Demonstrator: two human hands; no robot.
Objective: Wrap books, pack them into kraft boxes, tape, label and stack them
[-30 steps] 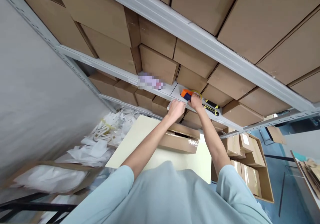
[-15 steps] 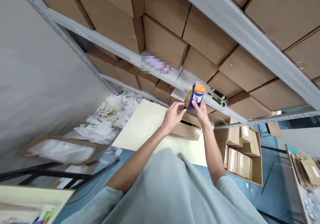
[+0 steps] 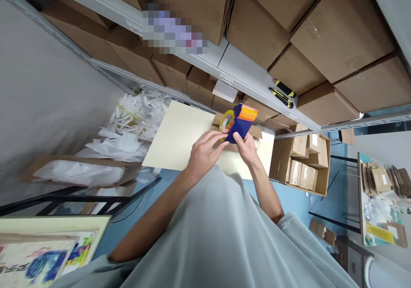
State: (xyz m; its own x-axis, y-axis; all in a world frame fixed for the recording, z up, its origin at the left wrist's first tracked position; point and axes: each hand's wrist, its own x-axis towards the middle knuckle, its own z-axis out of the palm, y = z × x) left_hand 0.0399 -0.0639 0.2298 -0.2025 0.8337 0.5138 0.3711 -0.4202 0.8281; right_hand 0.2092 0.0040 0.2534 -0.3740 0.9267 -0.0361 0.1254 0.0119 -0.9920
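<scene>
My right hand (image 3: pixel 248 150) is wrapped round a dark blue tape dispenser (image 3: pixel 240 127) with an orange top, its thumb pressed on the near face. A roll of tape (image 3: pixel 227 120) with a yellow rim sits at the dispenser's left side. Against the roll and the dispenser's lower left edge, my left hand (image 3: pixel 204 152) has its fingers and thumb closed together; the exact contact is partly hidden. Both hands are above the pale tabletop (image 3: pixel 170 136). Behind the dispenser lies a cardboard box (image 3: pixel 257 132), mostly covered by it and my hands.
Two yellow-and-black box cutters (image 3: pixel 281 97) lie on the metal shelf (image 3: pixel 237 61), which holds several cartons. At right stands an open carton (image 3: pixel 279 159) with smaller boxes inside. White scrap paper (image 3: pixel 141 117) is heaped at left.
The dispenser has been turned and brought closer to my body, so its plain blue face and more of the roll show. My left fingers have moved in against it. The view has shifted.
</scene>
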